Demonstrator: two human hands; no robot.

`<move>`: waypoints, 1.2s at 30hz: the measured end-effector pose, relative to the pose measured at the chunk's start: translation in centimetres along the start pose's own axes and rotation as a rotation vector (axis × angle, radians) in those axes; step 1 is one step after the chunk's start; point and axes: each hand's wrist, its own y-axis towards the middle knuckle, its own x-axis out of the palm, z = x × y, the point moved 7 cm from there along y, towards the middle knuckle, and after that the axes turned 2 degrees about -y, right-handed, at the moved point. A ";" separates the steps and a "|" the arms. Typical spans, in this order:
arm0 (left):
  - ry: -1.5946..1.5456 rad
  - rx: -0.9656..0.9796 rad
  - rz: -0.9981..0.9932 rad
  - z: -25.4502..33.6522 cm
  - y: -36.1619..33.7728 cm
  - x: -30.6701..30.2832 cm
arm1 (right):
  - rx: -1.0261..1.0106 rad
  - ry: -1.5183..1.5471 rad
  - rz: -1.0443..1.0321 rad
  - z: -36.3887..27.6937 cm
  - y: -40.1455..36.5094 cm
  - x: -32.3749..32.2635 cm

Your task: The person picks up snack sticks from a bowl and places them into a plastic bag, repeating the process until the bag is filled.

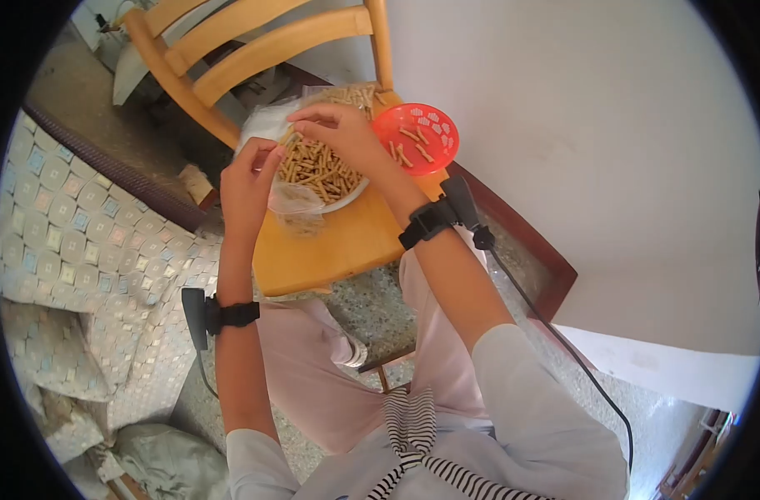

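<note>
I count left hand (253, 167) and right hand (334, 129), both pinched on one short stick (289, 137) above white bowl (346, 202); red basket (443, 137) at right edge of wooden surface (330, 254).

You are facing a glossy yellow-brown wooden chair (313, 258) beside a plain white wall (596, 125).
To your left, a pale cloth printed with circles and small coloured squares (63, 225) is spreading in folds, and a crumpled grey-green fabric bundle (167, 458) is lying near its lower end; to your right, a dark red skirting board (548, 271) is running along the wall, while grey speckled flooring (371, 308) is showing below the seat.
</note>
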 end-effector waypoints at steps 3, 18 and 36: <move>-0.107 -0.008 -0.007 0.2 0.0 0.6 | 0.014 0.040 -0.041 -0.3 -0.4 -0.6; -0.077 -0.035 0.158 -2.5 -0.9 -0.2 | -0.016 -0.484 0.016 0.1 -0.4 -0.2; -0.234 0.145 0.223 0.1 -0.9 2.3 | -0.061 -0.752 -0.009 -1.3 -1.4 1.4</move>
